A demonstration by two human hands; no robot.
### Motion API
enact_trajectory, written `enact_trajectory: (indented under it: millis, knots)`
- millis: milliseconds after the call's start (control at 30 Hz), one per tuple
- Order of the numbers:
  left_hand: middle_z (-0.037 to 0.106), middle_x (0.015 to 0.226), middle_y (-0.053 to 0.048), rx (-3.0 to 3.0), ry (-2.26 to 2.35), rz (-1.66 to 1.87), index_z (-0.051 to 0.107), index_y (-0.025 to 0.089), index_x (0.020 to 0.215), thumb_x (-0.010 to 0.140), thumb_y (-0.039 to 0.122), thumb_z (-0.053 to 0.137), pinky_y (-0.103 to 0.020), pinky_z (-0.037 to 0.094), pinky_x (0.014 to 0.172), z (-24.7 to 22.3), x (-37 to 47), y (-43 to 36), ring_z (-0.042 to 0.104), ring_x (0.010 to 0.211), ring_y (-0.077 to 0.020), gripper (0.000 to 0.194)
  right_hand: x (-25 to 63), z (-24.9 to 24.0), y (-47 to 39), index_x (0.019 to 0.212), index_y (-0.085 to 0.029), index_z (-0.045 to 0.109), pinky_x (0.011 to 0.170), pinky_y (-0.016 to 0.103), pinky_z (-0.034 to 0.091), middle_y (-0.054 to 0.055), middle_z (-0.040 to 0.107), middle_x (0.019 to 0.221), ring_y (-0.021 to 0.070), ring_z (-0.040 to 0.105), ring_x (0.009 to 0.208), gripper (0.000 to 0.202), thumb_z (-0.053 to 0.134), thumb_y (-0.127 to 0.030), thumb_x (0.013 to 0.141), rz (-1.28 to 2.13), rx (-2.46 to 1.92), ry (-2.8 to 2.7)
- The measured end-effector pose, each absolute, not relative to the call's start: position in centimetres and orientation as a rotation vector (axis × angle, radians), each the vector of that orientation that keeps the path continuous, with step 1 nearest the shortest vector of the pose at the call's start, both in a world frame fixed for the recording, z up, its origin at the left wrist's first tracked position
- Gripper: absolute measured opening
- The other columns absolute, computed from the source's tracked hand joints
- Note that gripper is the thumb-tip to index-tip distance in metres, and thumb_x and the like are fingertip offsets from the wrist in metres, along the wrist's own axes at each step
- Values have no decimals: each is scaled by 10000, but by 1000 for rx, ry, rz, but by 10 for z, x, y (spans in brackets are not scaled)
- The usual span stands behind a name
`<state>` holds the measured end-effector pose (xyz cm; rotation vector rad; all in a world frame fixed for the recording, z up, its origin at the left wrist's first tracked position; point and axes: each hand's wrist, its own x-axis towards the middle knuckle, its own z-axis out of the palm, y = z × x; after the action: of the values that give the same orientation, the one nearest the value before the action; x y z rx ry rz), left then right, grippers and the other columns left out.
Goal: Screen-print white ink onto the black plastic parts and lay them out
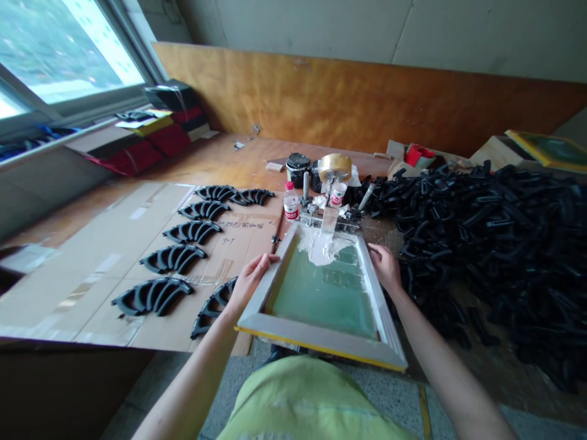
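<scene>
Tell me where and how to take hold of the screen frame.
Probably best by the two long side rails, one hand from the left and one from the right: the screen frame is rectangular, with straight rails offering a clear grip. Avoid the far end, where white paste covers part of the green screen and metal hardware crowds the edge.
</scene>
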<state>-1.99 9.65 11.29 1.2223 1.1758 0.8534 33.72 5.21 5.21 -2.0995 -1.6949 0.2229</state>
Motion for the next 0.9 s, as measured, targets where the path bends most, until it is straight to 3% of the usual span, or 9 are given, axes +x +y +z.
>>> enact_trajectory:
  millis: [133, 233, 333, 433, 633, 900]
  knots:
    - [663, 762, -10, 1115, 1182, 701, 560, 176, 1270, 729, 587, 638, -221, 437, 540, 61, -27, 82, 581, 612, -141, 684, 311, 78, 93, 1363, -144, 472, 1043, 359, 392, 145, 440, 1390, 244, 456, 1243, 475, 482, -290, 912, -2, -1816, -1712]
    - [674, 796, -19, 1093, 1179, 712, 423, 185, 1404, 741, 561, 635, -231, 463, 575, 32, -25, 81, 609, 652, -152, 791, 275, 86, 126, 1330, -136, 492, 1019, 374, 393, 151, 518, 1283, 264, 465, 1203, 507, 604, -227, 844, -37, -1791, -1940]
    - [678, 812, -28, 1119, 1171, 709, 435, 182, 1397, 761, 563, 606, -227, 458, 566, 20, -24, 84, 603, 646, -145, 761, 257, 86, 143, 1120, -159, 609, 884, 348, 444, 109, 632, 1039, 252, 553, 1013, 281, 599, -193, 841, 67, -1911, -2127]
    - [674, 810, -33, 1147, 1183, 694, 474, 164, 1368, 765, 572, 595, -219, 437, 545, 18, -25, 86, 589, 632, -141, 738, 255, 82, 140, 983, -165, 623, 836, 313, 425, 100, 654, 975, 234, 569, 942, 142, 550, -197, 866, 103, -2032, -2180]
    - [683, 872, -44, 1125, 1179, 673, 475, 164, 1367, 770, 581, 592, -218, 433, 577, 11, -27, 88, 602, 698, -153, 738, 234, 75, 106, 987, -132, 614, 783, 330, 400, 156, 647, 967, 266, 553, 941, 221, 446, -117, 844, 15, -2119, -2210]
    - [704, 898, -35, 1131, 1196, 680, 508, 210, 1343, 751, 597, 607, -231, 443, 601, 0, -29, 90, 619, 708, -157, 714, 226, 99, 113, 917, -174, 612, 732, 291, 388, 82, 657, 952, 222, 566, 915, 118, 522, -201, 845, 150, -1977, -2291]
